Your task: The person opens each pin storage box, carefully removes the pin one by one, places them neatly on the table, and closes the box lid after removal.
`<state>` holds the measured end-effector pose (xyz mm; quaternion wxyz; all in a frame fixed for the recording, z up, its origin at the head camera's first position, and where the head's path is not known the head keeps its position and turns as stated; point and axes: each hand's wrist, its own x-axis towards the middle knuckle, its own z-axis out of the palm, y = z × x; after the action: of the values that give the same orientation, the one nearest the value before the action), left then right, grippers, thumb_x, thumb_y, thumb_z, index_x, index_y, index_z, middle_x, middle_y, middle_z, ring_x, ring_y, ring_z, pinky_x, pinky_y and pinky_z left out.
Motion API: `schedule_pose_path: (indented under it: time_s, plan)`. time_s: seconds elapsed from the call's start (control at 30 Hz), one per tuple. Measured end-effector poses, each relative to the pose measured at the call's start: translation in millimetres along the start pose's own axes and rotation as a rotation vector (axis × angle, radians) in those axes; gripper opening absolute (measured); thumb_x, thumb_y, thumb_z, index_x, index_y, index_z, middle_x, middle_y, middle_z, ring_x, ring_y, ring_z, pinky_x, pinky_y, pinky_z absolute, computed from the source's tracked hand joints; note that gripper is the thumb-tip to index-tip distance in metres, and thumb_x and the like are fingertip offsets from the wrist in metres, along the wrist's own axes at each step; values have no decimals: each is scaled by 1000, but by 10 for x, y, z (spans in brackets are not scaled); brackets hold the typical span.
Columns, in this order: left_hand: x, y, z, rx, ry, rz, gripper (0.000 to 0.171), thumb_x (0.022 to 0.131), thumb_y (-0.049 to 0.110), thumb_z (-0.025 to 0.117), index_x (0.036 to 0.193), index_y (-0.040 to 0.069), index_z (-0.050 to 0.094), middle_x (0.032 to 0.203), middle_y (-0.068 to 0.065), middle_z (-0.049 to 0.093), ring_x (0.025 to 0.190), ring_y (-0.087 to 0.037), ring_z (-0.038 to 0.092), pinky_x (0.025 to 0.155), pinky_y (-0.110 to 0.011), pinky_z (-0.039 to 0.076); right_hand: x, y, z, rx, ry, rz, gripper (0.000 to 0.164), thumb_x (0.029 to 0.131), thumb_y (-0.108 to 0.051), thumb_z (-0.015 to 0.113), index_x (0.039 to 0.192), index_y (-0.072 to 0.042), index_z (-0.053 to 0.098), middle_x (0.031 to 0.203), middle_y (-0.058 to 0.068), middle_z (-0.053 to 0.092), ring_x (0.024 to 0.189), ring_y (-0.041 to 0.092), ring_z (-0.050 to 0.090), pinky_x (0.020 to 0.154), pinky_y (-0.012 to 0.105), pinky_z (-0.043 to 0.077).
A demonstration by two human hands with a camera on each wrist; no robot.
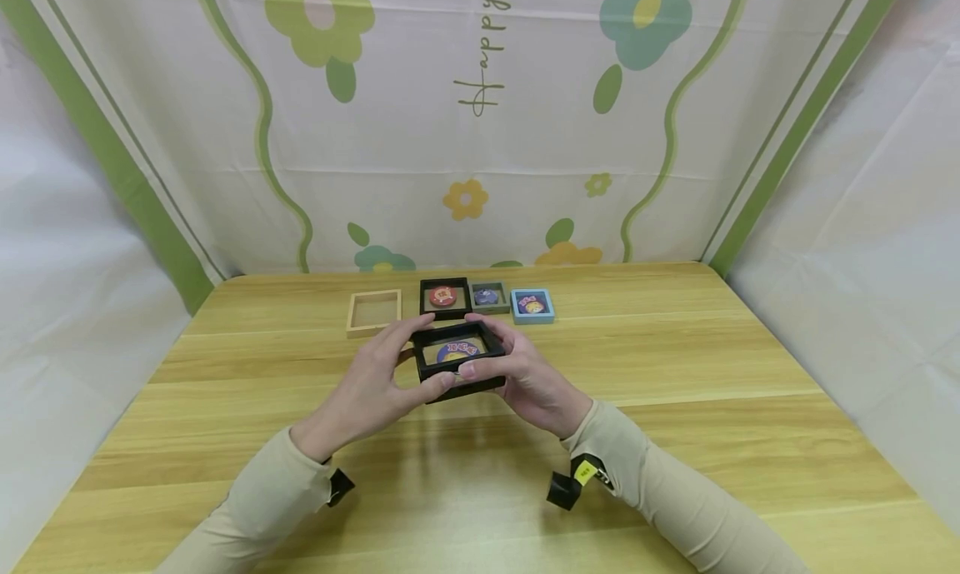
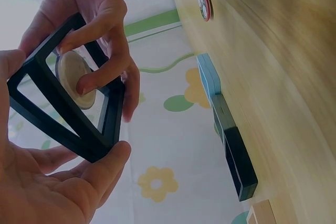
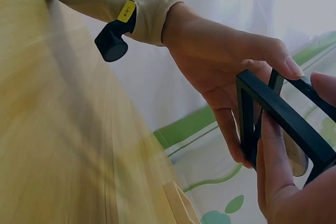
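A black square display frame (image 1: 448, 331) is raised over the table between both hands. In the left wrist view its two halves spread apart in a narrow V. Inside sits a round badge (image 1: 456, 351) with a blue and yellow picture; the left wrist view shows its plain back. My left hand (image 1: 371, 389) grips the frame's left side, thumb along the near edge. The right side is held by my right hand (image 1: 538, 382), its thumb on the near rim. Two right fingers (image 2: 97, 81) reach under the frame to the badge's back.
Along the table's back stand a light wooden frame (image 1: 351, 316), a black frame (image 1: 423, 301) with a red badge (image 1: 443, 296), a grey frame (image 1: 501, 306) and a light blue frame (image 1: 552, 313), both with badges. A loose red-rimmed badge (image 2: 203, 2) lies on the table (image 1: 675, 374).
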<state>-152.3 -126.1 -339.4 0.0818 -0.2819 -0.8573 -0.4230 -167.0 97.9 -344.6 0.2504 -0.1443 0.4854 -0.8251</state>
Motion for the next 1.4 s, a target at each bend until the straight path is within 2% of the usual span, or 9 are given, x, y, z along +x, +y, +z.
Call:
schedule_pose_path:
  time_s: [0.33, 0.57, 0.8, 1.07, 1.4]
  plan:
    - [6, -3, 7, -13, 2, 12, 75, 88, 43, 74, 147, 11, 41, 139, -7, 48, 124, -22, 48, 98, -37, 46, 3, -3, -1, -7, 12, 0, 81, 81, 1, 69, 150, -4, 27, 142, 22, 41, 118, 28, 53, 95, 36, 47]
    - [3, -23, 26, -45, -4, 13, 75, 89, 41, 74, 147, 10, 40, 141, -11, 45, 126, -25, 46, 99, -40, 45, 1, -6, -11, -9, 41, 1, 76, 81, -2, 70, 147, -9, 33, 136, 19, 48, 115, 29, 56, 94, 35, 47]
    - [17, -23, 50, -73, 44, 3, 68, 88, 28, 77, 143, 9, 43, 138, -13, 46, 122, -26, 51, 98, -38, 46, 18, 5, -6, 8, 60, -20, 72, 80, 2, 68, 144, -8, 37, 137, 21, 45, 113, 29, 55, 94, 36, 48]
    - [17, -11, 79, -40, 120, -41, 58, 87, 20, 77, 136, 5, 49, 130, -9, 52, 115, -24, 54, 94, -38, 49, 4, 7, -13, 15, 108, -21, 72, 81, -2, 71, 144, -9, 38, 130, 19, 52, 95, 27, 63, 90, 33, 49]
    - [6, 13, 100, -84, 111, -117, 63, 88, 34, 76, 139, 7, 49, 123, -5, 58, 105, -20, 59, 85, -36, 55, 3, 4, -6, 33, 129, -35, 74, 80, -3, 73, 144, -7, 35, 135, 20, 48, 102, 27, 62, 94, 35, 48]
